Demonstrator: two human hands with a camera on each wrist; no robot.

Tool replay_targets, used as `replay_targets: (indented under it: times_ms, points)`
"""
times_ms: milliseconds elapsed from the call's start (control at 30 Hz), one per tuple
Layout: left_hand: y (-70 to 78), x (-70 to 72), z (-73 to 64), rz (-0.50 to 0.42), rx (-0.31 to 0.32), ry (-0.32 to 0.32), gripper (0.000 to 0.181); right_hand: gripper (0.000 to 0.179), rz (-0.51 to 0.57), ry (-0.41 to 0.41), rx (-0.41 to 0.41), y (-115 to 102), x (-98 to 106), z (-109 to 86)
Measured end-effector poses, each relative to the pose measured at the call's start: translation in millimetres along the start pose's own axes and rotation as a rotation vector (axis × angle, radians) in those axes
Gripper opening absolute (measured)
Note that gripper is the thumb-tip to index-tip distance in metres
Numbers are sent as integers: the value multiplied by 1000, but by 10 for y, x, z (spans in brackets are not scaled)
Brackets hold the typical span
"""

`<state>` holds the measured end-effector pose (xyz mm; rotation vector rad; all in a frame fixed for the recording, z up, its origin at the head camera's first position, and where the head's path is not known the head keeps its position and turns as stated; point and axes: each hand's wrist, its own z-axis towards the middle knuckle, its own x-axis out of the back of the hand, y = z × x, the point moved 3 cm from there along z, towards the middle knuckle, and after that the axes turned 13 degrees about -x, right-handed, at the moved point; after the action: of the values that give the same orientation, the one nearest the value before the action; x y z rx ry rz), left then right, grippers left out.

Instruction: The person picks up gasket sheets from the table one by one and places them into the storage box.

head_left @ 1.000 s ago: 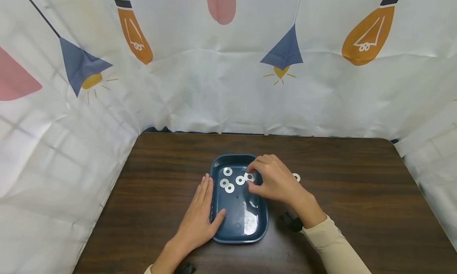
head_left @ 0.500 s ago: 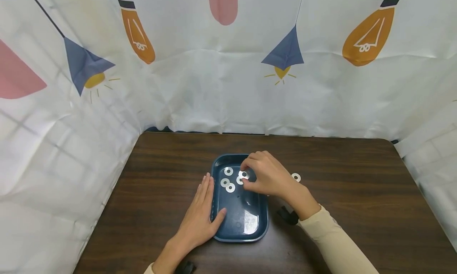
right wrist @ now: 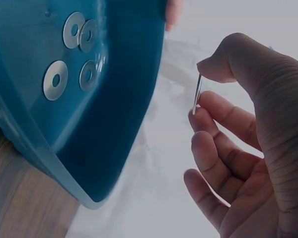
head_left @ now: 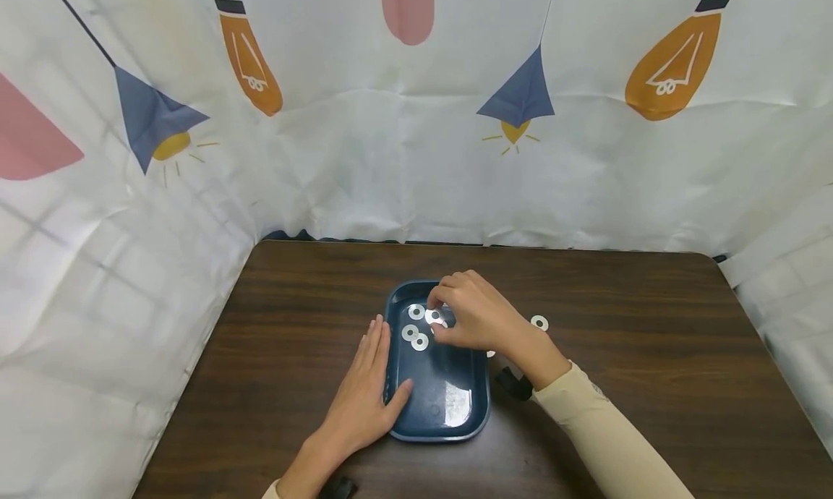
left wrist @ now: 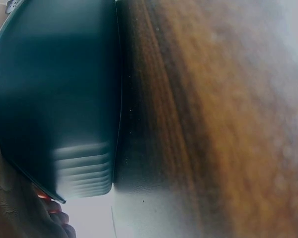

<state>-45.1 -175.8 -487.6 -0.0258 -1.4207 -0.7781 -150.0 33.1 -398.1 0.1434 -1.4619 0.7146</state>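
Your right hand (head_left: 478, 318) has moved left across the upper part of the tray (head_left: 423, 390) over the last second. The held washer (head_left: 429, 317) went with it, from beside the inner washer (head_left: 444, 327) to a place that overlaps it in the head view. Your thumb and fingertips pinch that washer; the right wrist view shows it edge-on, clear of the four lying on the tray's floor. By my judgement, this puts it over the gathered washers, held but not released.

Near it, at the tray's upper left, lie a single washer (head_left: 411, 312) and, just below, an overlapping pair of washers (head_left: 413, 342).

Your left hand (head_left: 361, 398) has stayed put along the tray's left side, fingers straight, thumb over the rim, seemingly steadying it.

As your right arm shifted left, more of a washer (head_left: 491, 354) came into sight just beyond the tray's right edge. Another washer (head_left: 534, 322) lies right of centre on the bench (head_left: 651, 340). Both remain outside the tray.
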Motion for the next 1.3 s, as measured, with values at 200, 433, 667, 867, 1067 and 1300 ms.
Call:
replay_targets:
  times_ms: [200,433,667,867,1067,1300]
  points:
    - [10,3,3,0,-5,1,99,28,-3,-31,12,-44,-22,23]
    - [5,20,1,0,14,-9,100,26,-20,-59,89,-138,-101,18]
    - [-7,8,-10,-1,3,-10,100,22,-31,-59,160,-245,-164,33]
    - [-6,5,-11,0,-10,-9,98,21,-34,-83,167,-309,-232,46]
    - [-15,12,-2,-14,-8,-8,97,24,-20,-113,171,-370,-278,54]
    - [-21,26,2,-6,-14,-2,98,28,-19,-100,152,-338,-253,55]
